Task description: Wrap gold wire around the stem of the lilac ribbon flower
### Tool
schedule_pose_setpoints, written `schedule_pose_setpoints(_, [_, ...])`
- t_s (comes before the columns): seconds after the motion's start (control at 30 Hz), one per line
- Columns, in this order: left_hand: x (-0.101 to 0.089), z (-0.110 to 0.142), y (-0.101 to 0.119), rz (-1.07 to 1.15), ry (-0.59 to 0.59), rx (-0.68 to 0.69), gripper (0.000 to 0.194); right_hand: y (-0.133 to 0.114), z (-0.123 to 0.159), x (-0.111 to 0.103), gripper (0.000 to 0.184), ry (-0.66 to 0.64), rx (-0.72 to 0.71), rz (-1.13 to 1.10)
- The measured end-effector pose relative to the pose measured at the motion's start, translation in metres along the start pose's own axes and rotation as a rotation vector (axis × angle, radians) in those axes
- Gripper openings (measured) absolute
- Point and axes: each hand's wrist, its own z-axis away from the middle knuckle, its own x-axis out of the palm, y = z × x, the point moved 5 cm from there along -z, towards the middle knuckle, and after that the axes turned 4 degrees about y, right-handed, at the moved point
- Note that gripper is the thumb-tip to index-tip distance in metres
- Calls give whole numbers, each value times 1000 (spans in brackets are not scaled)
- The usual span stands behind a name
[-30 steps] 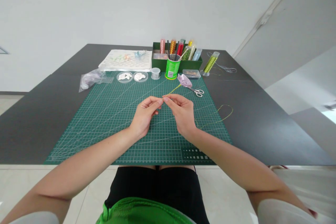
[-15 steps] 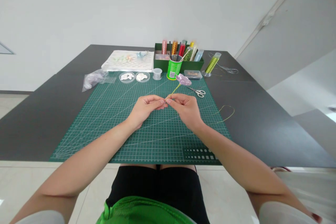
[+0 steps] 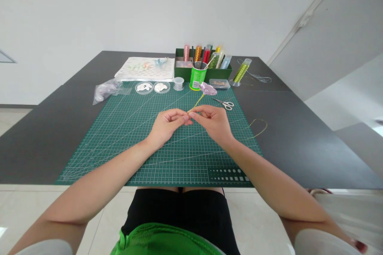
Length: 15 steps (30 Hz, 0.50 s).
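Observation:
A pale purple artificial flower (image 3: 208, 89) on a thin yellow-green stem (image 3: 199, 101) leans up and away from me over the cutting mat (image 3: 125, 127). My left hand (image 3: 170, 125) is closed, its thumb and fingers pinching the lower end of the stem. Right beside it, my right hand (image 3: 212, 121) pinches the same stem with thumb and forefinger. The two sets of fingertips meet, and they hide the stem's bottom end. Just beyond my right hand lie small scissors (image 3: 226, 104) with white handles.
Behind stand a green can (image 3: 198, 77) with sticks and a dark green box (image 3: 182, 71) of thread spools. Dishes of white pieces (image 3: 144, 88), a plastic bag (image 3: 104, 91) and stacked paper (image 3: 134, 72) lie left. A green spool (image 3: 241, 71) and loose thread (image 3: 265, 127) are right.
The flower head has shifted very slightly left and up, its stem still between both hands' fingertips. My hands have hardly moved. The whole view has shifted a little.

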Motion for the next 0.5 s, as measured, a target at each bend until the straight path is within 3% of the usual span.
schedule_pose_setpoints(0.27, [2,6,0,-95,147,114,19,6,9,8,13,144,41,68])
schedule_pose_setpoints(0.5, [-2,5,2,-280,152,151,21,6,8,8,12,149,32,149])
